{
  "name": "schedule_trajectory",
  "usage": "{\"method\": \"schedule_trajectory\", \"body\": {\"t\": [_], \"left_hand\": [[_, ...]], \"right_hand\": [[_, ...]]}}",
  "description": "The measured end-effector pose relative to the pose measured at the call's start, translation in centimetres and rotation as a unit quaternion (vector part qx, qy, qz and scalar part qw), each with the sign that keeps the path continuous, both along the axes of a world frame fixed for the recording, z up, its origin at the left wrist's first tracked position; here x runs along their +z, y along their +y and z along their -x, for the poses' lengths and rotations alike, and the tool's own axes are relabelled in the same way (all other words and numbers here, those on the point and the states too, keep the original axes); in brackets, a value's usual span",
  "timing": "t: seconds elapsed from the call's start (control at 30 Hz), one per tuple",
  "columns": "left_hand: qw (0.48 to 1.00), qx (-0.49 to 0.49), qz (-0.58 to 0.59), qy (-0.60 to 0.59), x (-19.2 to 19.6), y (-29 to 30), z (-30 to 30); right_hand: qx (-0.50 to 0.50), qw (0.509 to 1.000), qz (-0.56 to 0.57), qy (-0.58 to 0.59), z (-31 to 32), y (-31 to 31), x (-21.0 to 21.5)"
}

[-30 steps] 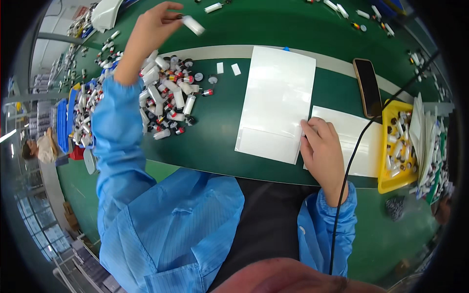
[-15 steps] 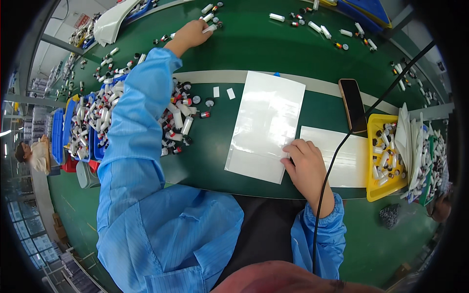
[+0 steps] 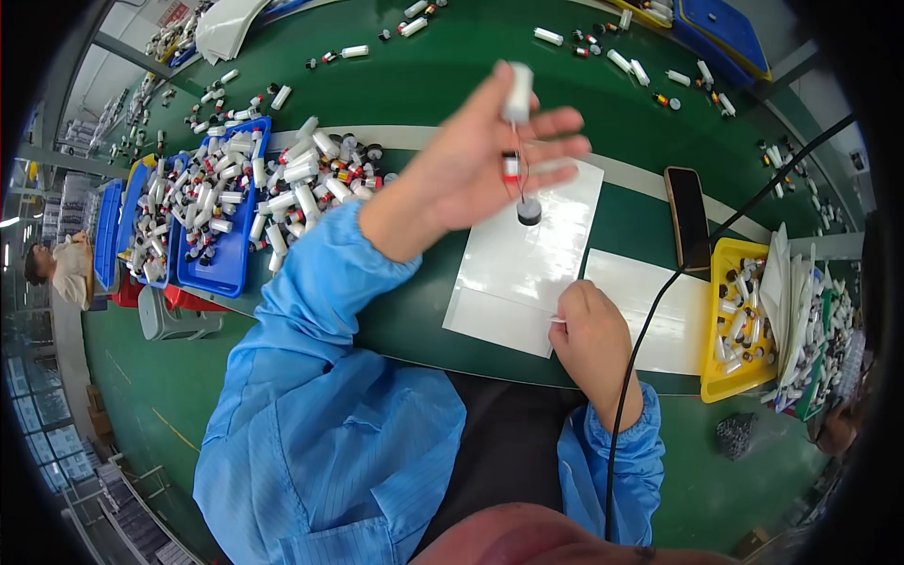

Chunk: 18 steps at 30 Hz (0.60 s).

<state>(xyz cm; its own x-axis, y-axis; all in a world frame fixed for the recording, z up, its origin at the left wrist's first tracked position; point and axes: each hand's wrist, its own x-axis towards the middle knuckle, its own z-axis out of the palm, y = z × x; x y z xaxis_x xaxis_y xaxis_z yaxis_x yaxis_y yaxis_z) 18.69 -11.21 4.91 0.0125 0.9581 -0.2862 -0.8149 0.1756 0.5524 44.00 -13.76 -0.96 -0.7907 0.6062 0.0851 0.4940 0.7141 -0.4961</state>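
My left hand (image 3: 471,155) is raised palm up above the bench, thumb and forefinger gripping a white plastic cylinder (image 3: 518,91). Thin wires hang from it across the spread fingers, joining a small red, white and black part (image 3: 511,168) and a dark round disc (image 3: 529,211). Beneath lies a glossy white sheet (image 3: 499,282), partly covered by that hand. Fingers curled, my right hand (image 3: 595,330) rests at the sheet's lower right edge. A small white piece (image 3: 556,320) sticks out of its pinch; its full shape is hidden.
A pile of similar cylinders (image 3: 306,193) lies left, beside a filled blue tray (image 3: 215,273). At right are a second white sheet (image 3: 650,311), a phone (image 3: 687,218), a yellow tray (image 3: 739,384) of parts and a black cable (image 3: 650,301). More wired cylinders (image 3: 638,72) lie along the far green surface.
My left hand has come back from the far surface toward the middle, bringing the wired cylinder and turning palm up. My right hand has closed, with a small white piece now showing in its fingers.
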Motion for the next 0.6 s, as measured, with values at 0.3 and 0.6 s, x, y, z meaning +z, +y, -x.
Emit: {"method": "schedule_trajectory", "body": {"t": [0.3, 0.6], "left_hand": [[0.998, -0.006, -0.038, -0.049, -4.3, 1.0, -1.7], [0.971, -0.09, -0.124, 0.181, -6.8, 1.2, -2.2]], "right_hand": [[-0.118, 0.924, -0.025, 0.364, 6.6, 3.2, 0.4], [-0.123, 0.862, -0.004, 0.493, 7.2, 5.3, -4.1]]}}
